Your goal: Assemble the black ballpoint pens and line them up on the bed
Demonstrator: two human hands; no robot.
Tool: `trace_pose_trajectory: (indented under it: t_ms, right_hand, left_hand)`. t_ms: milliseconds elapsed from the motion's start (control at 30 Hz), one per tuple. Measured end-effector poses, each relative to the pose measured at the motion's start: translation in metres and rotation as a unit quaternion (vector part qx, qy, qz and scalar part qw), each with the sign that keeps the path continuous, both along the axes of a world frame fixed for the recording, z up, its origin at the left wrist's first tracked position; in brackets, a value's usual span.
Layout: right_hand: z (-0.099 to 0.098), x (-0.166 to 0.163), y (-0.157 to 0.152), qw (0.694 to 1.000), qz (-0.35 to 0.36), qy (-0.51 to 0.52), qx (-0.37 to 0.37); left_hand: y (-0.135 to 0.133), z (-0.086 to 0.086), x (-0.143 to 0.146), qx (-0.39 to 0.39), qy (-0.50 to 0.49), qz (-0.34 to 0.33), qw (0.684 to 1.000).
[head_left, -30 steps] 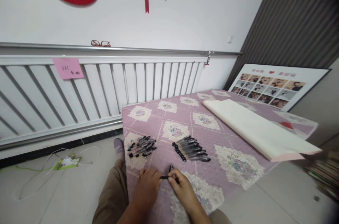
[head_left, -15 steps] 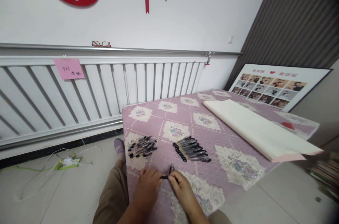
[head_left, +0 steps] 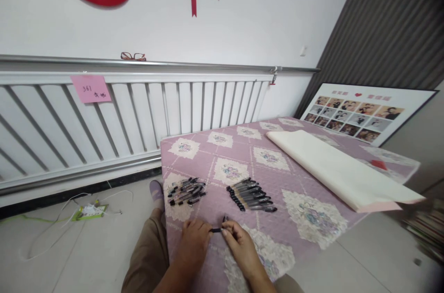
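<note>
My left hand (head_left: pixel 194 242) is closed around a pen (head_left: pixel 216 230), whose short black section shows between my two hands. At the other end of that section, my right hand (head_left: pixel 239 244) pinches with thumb and index finger. A small dark piece (head_left: pixel 225 219) sticks up at the right fingertips; it looks like a pen cap, though fingers cover most of it. Beyond my hands lies a loose heap of pens (head_left: pixel 187 191) on the left. On the right, several black-ended clear pens (head_left: pixel 251 195) lie side by side in a slanted row.
A purple patterned cloth (head_left: pixel 239 159) covers the table. Across its right side lies a large folded cream sheet (head_left: pixel 333 168), with a photo board (head_left: pixel 360 112) behind. The radiator (head_left: pixel 194 103) runs along the wall. On the floor at left sits a power strip (head_left: pixel 90 211) with cables.
My right fingers have shifted slightly, and the dark piece at their tips shows less and sits a little differently. My left hand stays in place. Both pen groups look unchanged.
</note>
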State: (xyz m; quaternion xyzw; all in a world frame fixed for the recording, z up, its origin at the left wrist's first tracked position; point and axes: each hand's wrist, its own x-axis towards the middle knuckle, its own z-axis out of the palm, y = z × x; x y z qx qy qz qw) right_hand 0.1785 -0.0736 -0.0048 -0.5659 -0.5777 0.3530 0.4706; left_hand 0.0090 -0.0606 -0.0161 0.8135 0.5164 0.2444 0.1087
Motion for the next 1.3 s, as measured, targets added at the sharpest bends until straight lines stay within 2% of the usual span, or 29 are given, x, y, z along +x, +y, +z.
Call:
trace_pose_trajectory:
  t_ms: [133,333,567,800,1033,1200,1300]
  right_hand:
    - [-0.004,0.003,0.001,0.999,-0.02,0.033,0.003]
    - [-0.014,0.015,0.002,0.99,-0.093,0.105,-0.003]
    - [-0.007,0.01,0.002,0.998,-0.035,0.055,-0.004]
    - [-0.005,0.001,-0.001,0.999,0.033,-0.016,-0.005]
    - [-0.001,0.0,-0.001,1.0,0.011,-0.013,0.0]
    - [-0.007,-0.004,0.002,0.997,-0.001,-0.074,0.014]
    - [-0.009,-0.003,0.003,0.998,0.0,-0.063,0.008]
  left_hand:
    - [-0.001,0.001,0.0,-0.015,-0.012,0.01,1.0]
    - [0.0,0.001,-0.001,-0.015,-0.034,0.013,0.999]
    - [-0.001,0.002,-0.001,-0.008,-0.025,0.004,1.0]
    - [0.0,0.005,0.015,-0.002,-0.003,-0.049,0.999]
    - [0.003,0.0,0.023,0.02,-0.019,-0.044,0.999]
    - [0.001,0.002,0.021,0.014,-0.011,-0.037,0.999]
    - [0.001,0.005,0.021,0.012,-0.01,-0.035,0.999]
